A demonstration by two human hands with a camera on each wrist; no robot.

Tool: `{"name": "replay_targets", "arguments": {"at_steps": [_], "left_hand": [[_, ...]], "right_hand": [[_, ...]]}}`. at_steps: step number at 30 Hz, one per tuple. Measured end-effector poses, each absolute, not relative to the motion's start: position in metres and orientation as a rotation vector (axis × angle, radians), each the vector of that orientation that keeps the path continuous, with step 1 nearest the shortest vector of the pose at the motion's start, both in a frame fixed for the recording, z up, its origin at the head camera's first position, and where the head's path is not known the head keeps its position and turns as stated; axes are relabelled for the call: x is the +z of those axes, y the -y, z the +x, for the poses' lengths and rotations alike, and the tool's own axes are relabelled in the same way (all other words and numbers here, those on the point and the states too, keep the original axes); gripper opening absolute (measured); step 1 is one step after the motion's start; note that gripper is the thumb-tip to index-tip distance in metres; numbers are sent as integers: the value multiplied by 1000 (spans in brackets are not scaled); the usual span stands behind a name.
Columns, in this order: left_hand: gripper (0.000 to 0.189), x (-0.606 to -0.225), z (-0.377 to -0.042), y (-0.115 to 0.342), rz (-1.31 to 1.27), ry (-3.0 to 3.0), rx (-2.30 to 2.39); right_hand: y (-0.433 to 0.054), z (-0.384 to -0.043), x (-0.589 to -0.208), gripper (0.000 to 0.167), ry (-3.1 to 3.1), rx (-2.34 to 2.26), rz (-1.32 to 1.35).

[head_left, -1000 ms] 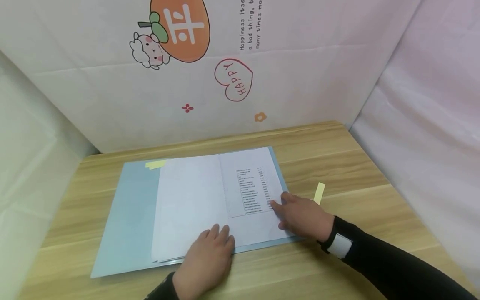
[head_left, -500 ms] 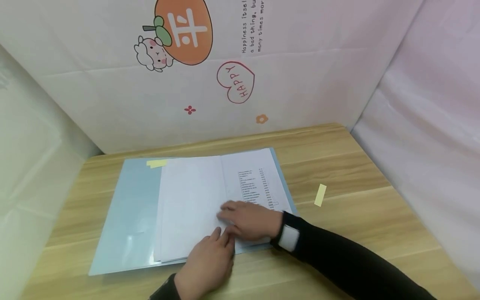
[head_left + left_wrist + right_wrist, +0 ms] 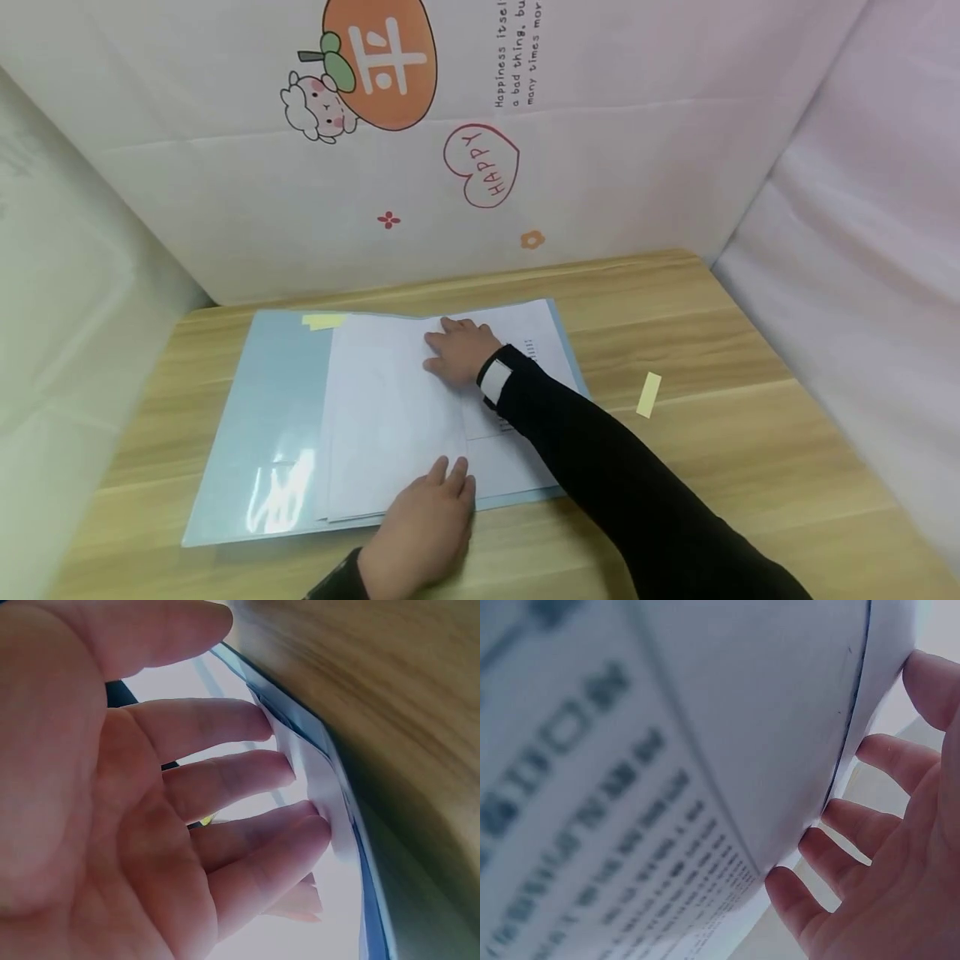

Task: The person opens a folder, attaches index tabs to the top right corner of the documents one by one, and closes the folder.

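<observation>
A light blue folder (image 3: 258, 400) lies spread on the table, holding a stack of white paper. Its left page (image 3: 390, 408) is blank; the right page (image 3: 517, 467) carries small printed lines, partly covered by my right arm. Near the top of the crease between the pages, my right hand (image 3: 462, 353) presses with spread fingers. In the right wrist view its fingertips (image 3: 784, 881) touch the paper along the crease. My left hand (image 3: 426, 525) rests at the crease's lower end, by the folder's front edge, fingers extended over the paper (image 3: 337, 892).
Yellow sticky strips (image 3: 324, 322) show at the upper left of the pages. Another yellow strip (image 3: 648, 395) lies on the wooden table (image 3: 750, 450) to the right. A white printed cloth (image 3: 600, 183) hangs behind, with white cloth at both sides.
My right hand has moved from the right page's lower right edge to the crease, then up along it toward the top. My left hand has stayed at the lower end.
</observation>
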State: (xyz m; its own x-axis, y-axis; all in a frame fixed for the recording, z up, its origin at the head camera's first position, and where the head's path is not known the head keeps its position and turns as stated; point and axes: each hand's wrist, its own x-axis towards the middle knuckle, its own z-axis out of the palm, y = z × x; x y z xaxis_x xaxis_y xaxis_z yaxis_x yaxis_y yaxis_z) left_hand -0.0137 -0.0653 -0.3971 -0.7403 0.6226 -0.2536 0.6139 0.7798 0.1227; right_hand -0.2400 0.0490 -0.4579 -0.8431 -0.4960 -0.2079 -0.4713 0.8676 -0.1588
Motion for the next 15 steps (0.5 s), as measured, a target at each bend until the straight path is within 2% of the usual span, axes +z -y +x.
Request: {"name": "replay_targets", "arguments": {"at_steps": [5, 11, 15], "left_hand": [[41, -396, -13, 65, 982, -2708, 35], [45, -395, -14, 71, 1021, -2714, 13], [49, -394, -17, 75, 1045, -2700, -1]], "right_hand": [[-51, -219, -448, 61, -2771, -104, -739], [-64, -159, -414, 60, -2680, -81, -862], [-77, -122, -400, 51, -2646, -35, -1002]]}}
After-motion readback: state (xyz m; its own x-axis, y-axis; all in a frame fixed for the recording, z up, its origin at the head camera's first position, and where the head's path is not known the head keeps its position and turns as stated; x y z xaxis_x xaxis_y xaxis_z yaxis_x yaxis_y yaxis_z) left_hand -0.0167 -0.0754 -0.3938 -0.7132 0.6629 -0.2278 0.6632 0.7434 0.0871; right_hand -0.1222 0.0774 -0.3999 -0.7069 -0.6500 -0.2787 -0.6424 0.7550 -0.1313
